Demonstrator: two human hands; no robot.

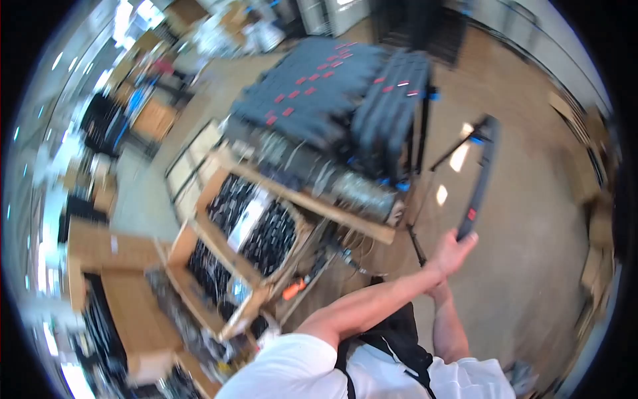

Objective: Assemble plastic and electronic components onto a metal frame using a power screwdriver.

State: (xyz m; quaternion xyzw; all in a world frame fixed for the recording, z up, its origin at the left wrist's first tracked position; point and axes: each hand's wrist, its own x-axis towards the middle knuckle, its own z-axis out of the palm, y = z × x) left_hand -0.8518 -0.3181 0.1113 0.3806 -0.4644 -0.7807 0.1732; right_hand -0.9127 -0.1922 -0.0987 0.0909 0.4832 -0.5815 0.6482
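Note:
My left hand [456,254] is closed around the lower end of a long, dark grey, slightly curved bar [480,179] with a red label. The bar stands tilted up and away to the right. Near its top a thin black rod [455,147] branches off, with a blue piece at the joint. My right hand [437,288] is mostly hidden behind my left wrist, so its fingers do not show. Close to it a thin black rod end [417,246] reaches down. Ahead, many similar dark grey bars [312,83] with red labels lie side by side on a stack.
Left of me stands an open cardboard box [249,266] full of small black parts. Beside it are an orange-handled tool [293,288] and another open carton [133,312]. A plastic-wrapped bundle [312,169] lies under the bars. Flat cardboard [591,226] lines the right side.

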